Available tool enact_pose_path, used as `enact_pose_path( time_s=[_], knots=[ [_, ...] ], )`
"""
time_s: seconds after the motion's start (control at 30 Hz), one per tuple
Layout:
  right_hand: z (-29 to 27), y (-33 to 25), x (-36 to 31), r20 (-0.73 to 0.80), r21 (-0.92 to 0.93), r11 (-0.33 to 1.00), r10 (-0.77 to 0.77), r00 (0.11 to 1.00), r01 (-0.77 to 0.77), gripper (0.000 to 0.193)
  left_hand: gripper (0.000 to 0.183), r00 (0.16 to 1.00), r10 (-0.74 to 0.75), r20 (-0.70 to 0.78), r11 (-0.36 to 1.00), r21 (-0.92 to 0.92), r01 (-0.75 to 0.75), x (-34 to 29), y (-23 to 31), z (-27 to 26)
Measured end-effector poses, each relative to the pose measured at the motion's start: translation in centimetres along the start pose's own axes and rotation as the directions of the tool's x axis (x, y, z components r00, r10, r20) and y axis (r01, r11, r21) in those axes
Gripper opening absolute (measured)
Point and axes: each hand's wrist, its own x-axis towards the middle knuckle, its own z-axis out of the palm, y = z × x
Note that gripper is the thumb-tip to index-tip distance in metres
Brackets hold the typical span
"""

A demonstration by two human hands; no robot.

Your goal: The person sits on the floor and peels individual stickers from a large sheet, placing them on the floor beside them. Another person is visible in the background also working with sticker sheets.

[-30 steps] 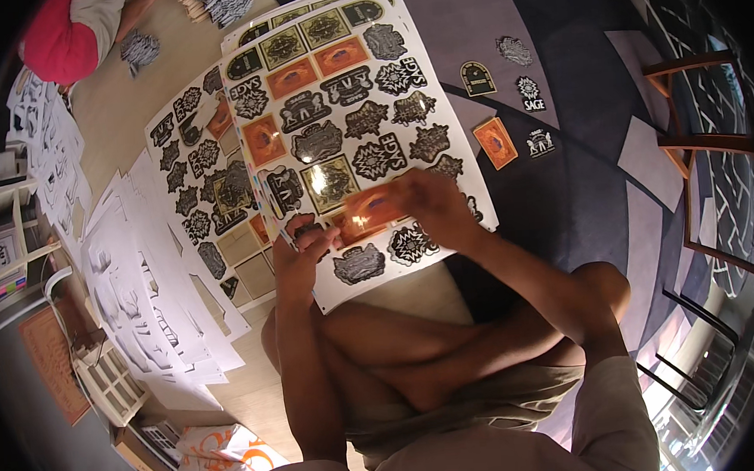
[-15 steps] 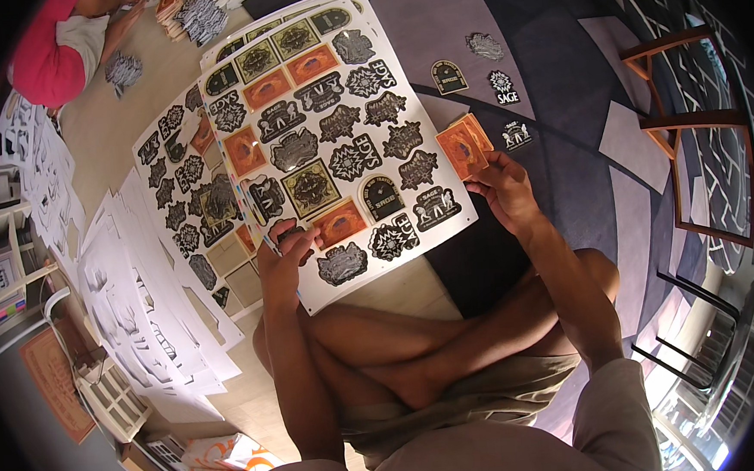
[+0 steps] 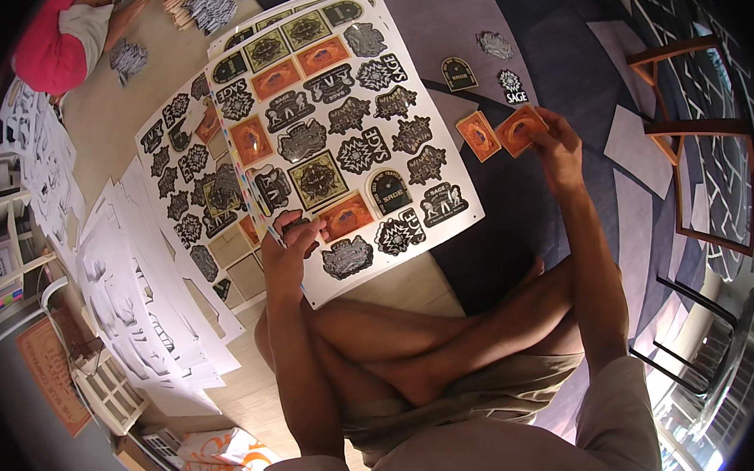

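My right hand [image 3: 559,145] pinches an orange rectangular sticker [image 3: 521,130] by its right end, over the dark carpet. A similar orange sticker [image 3: 477,137] lies just left of it, beside the edge of a large white sticker sheet [image 3: 456,231]. The sheet carries rows of black, olive and orange stickers and rests on other sheets. My left hand [image 3: 288,249] is at the sheet's lower left edge, with curled fingers over it, next to an orange sticker [image 3: 346,216]. A dark sticker partly shows under those fingers.
Single stickers, an arched one [image 3: 459,73] and a sunburst one [image 3: 513,86], lie on carpet tiles beyond my right hand. Waste paper sheets [image 3: 139,293] pile up at left. Another person's arm [image 3: 89,46] and sticker stacks [image 3: 208,8] are far left. A wooden frame [image 3: 690,127] stands right.
My right hand has moved right and slightly away with the orange sticker, which no longer overlaps the other orange one. My left hand stays at the sheet edge. The view has shifted slightly.
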Motion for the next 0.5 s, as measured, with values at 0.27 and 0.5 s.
enact_pose_path(
  time_s=[0.27, 0.5],
  knots=[
    [2.1, 1.9, 2.8, 0.169, -0.311, 0.948, 0.128, 0.977, -0.07, 0.047, 0.049, 1.0, 0.008, -0.003, 1.0, -0.008, -0.008, -0.1, 0.0, 0.0],
    [1.1, 2.8, 0.5, 0.058, 0.085, 0.945, 0.311, 0.949, -0.315, 0.033, 0.047, 1.0, 0.023, 0.01, 0.999, -0.03, -0.023, 0.2, -0.5, 0.1]
  ],
)
